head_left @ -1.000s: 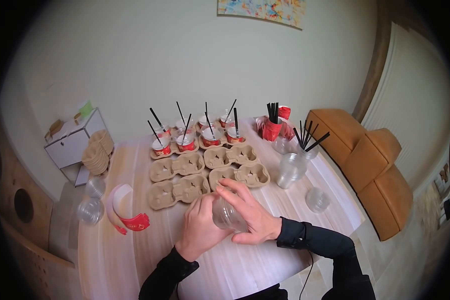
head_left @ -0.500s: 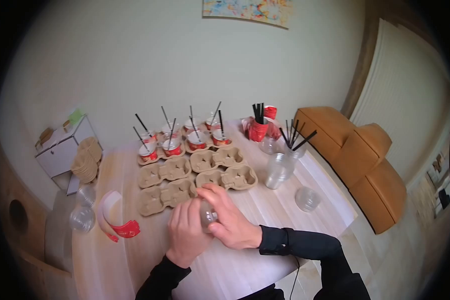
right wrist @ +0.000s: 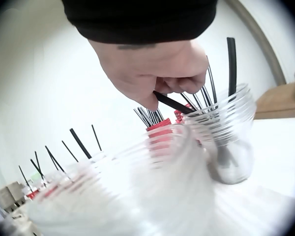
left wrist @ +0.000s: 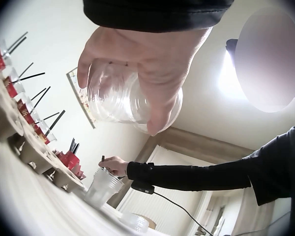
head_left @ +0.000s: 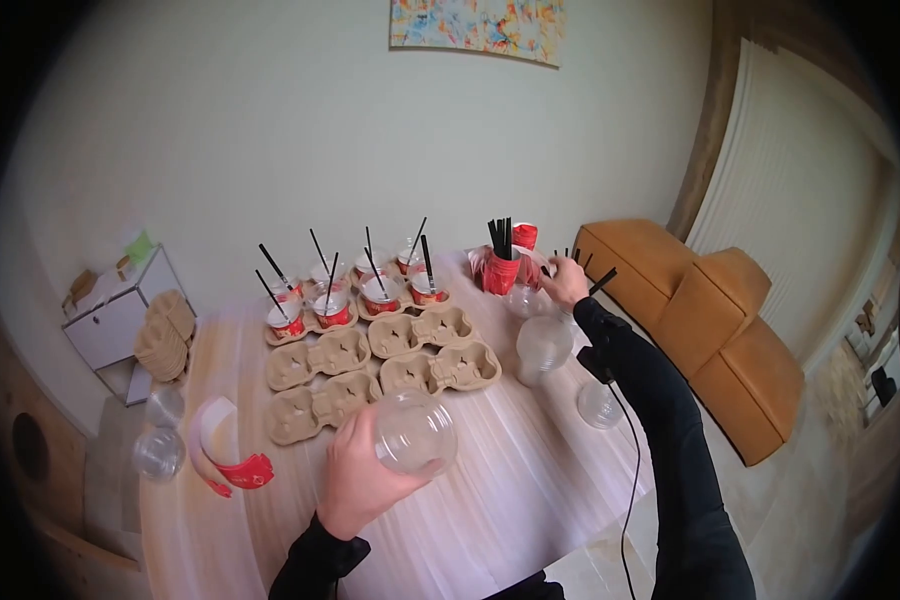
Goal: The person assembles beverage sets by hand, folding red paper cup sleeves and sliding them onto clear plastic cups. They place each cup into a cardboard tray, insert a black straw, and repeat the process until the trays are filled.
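Note:
My left hand grips a clear plastic cup above the front of the table. In the left wrist view the fingers and thumb wrap round this cup. Farther off to the right, my right hand reaches over a clear cup of black straws. The right wrist view shows its thumb and fingers pinching the upper end of a black straw, which leans on the rim of that ribbed straw cup. A stack of clear cups stands just nearer than the right hand.
Cardboard cup carriers fill the middle; the back ones hold red-and-white cups with straws. A red cup of straws stands behind. Red sleeves and clear lids or cups lie left. Another clear piece sits right.
My right hand has left the cup both hands were holding and moved right and away to the straws. My left hand keeps hold of the cup.

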### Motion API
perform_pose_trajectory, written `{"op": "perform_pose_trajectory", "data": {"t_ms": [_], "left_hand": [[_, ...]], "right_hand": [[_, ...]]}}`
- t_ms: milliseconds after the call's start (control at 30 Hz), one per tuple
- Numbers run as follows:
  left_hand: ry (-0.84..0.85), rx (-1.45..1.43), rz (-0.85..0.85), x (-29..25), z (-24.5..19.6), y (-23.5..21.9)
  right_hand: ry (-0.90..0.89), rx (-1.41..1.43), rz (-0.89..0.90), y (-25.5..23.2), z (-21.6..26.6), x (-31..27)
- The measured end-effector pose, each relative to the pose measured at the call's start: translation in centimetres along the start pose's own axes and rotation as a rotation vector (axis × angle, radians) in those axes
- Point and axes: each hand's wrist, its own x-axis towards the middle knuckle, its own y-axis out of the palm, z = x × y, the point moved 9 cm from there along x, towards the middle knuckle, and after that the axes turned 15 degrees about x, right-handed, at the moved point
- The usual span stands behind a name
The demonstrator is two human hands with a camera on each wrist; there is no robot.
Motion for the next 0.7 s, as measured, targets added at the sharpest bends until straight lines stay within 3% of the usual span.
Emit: {"op": "perform_pose_trajectory", "data": {"t_ms": [100, 200, 233, 367, 433, 600, 700], "left_hand": [[0.022, 0.024, -0.005, 0.1, 0.1, 0.1], [-0.048, 0.028, 0.027, 0.0, 1.9, 0.4], [-0.083, -0.016, 0.034, 0.1, 2.7, 0.6], [-0.175, -0.193, 0.07, 0.5, 4.8, 1.0], [-0.193, -0.214, 0.087, 0.7, 5.0, 0.9], [-0.162, -0.277, 0.104, 0.4, 5.5, 1.4], [-0.168, -0.336, 0.105, 0.4, 5.7, 1.5]], "right_hand": [[0.027, -0.051, 0.029, 0.5, -2.2, -0.1], [-0.149, 0.051, -0.197, -2.0, 0.5, 0.1], [-0.225, 0.106, -0.28, -4.1, 3.9, -0.6], [-0.464, 0.895, -0.276, -8.3, 17.8, -6.4], [-0.37, 1.16, -0.076, -7.6, 21.5, -9.8], [-0.509, 1.241, 0.11, -3.7, 28.3, -18.1], [-0.254, 1.331, 0.403, 2.0, 27.5, -19.1]]}}
